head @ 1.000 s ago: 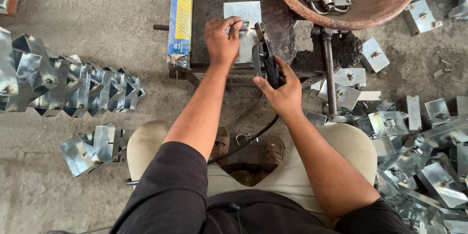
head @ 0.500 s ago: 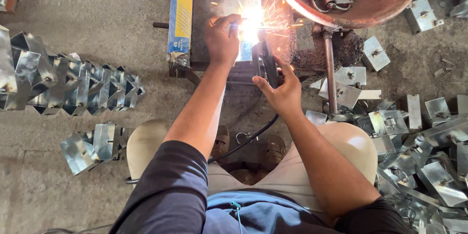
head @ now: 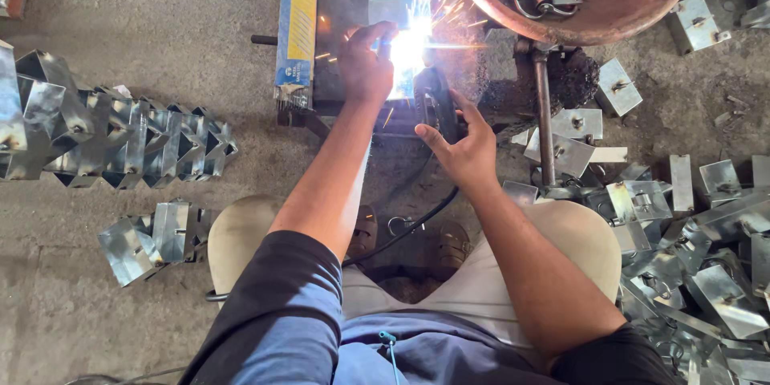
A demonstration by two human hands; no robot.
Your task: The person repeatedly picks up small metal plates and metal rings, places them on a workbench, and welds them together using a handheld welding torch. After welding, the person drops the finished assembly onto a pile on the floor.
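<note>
Brackets (head: 120, 140), folded from bright sheet metal, stand nested in a row at nine o'clock, with a few more (head: 152, 237) lying loose by the person's knee. Just right of them a blue and yellow box (head: 297, 24) lies along the edge of the dark bench (head: 345, 0). The left hand (head: 365, 64) is closed down on a plate (head: 389, 12) at twelve o'clock, fingers curled over its near edge, pinning it flat to the bench. Sparks (head: 417, 40) burst white right beside those fingers, so the weld looks to be mid-run. The right hand (head: 461, 148) is clamped round the black torch (head: 437, 108), whose cable runs back between the knees. A rusty bowl (head: 609, 8) of small fittings sits at one o'clock; a heap of brackets (head: 690, 224) spreads at three. Next, I'd judge, the arc has to break cleanly and the plate needs releasing, well away from the hot spot.
</note>
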